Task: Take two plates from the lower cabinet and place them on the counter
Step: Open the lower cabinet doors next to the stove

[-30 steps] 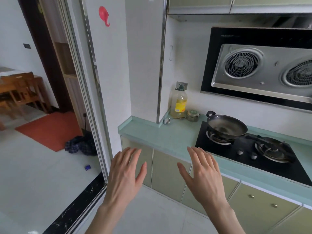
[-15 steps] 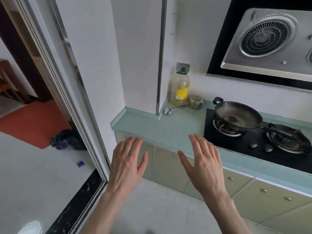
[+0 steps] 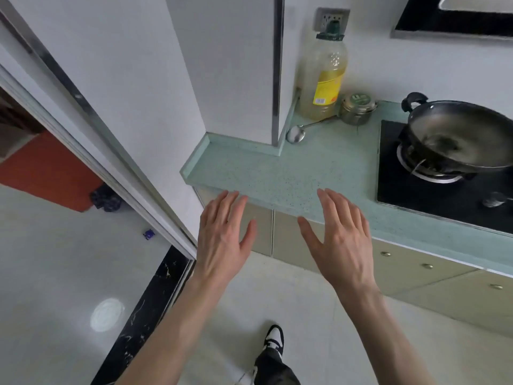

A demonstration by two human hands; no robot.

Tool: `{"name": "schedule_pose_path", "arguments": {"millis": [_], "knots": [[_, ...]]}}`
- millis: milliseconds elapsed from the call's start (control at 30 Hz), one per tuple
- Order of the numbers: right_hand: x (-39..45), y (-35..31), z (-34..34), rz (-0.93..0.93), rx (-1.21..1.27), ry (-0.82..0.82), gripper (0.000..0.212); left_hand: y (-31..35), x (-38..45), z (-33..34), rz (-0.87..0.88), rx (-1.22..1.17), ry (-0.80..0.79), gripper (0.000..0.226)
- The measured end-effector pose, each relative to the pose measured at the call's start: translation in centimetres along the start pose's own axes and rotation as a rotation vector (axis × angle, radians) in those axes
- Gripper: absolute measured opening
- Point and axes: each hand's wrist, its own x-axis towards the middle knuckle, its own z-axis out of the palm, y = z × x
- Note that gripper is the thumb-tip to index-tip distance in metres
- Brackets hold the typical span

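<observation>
A pale green speckled counter (image 3: 277, 173) runs from the white wall corner to the right. Beneath it are beige lower cabinet doors (image 3: 288, 243), all closed, some with small round knobs. No plates are in view. My left hand (image 3: 222, 240) hovers flat with straight fingers just in front of the counter's left edge, holding nothing. My right hand (image 3: 341, 240) is also spread open, its fingertips over the counter's front edge. Neither hand touches a door.
A black gas hob (image 3: 433, 190) with a dark wok (image 3: 458, 140) fills the counter's right part. An oil bottle (image 3: 323, 70), a small tin (image 3: 358, 108) and a metal spoon (image 3: 297, 133) stand at the back corner. A sliding-door frame (image 3: 111, 168) is at my left.
The view has moved closer to the counter and tilted down. Both hands stay spread and empty, now at the counter's front edge. My foot now shows on the floor.
</observation>
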Motion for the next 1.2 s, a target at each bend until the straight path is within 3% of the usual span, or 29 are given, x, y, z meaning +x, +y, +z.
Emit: {"name": "schedule_pose_path", "arguments": {"millis": [200, 467, 733, 900, 1000, 1100, 1200], "knots": [[1.6, 0.4, 6.4, 0.032, 0.007, -0.059, 0.060, -2.8, 1.7, 5.1, -0.007, -0.010, -0.056, 0.044], [1.4, 1.5, 16.7, 0.193, 0.044, -0.008, 0.055, -8.1, 2.8, 14.3, 0.038, -0.108, -0.094, 0.040], [-2.6, 1.8, 26.3, 0.259, -0.012, -0.036, 0.056, -13.7, -1.4, 23.5, 0.111, -0.182, -0.139, 0.039], [-4.8, 2.3, 32.5, 0.346, 0.049, -0.123, 0.064, -15.0, -3.5, 29.8, -0.021, -0.241, -0.253, 0.040], [-4.3, 2.5, 35.2, 0.580, 0.436, -0.123, 0.055, -14.1, -3.2, 32.6, -0.186, -0.396, -0.289, 0.038], [-2.0, 2.3, 36.3, 0.896, 1.052, -0.024, 0.034, -12.4, -1.3, 34.2, -0.470, -0.757, -0.294, 0.035], [0.3, 2.7, 36.8, 1.059, 1.543, 0.105, 0.034, -10.8, 1.4, 34.9, -0.759, -1.117, -0.295, 0.037]]}}
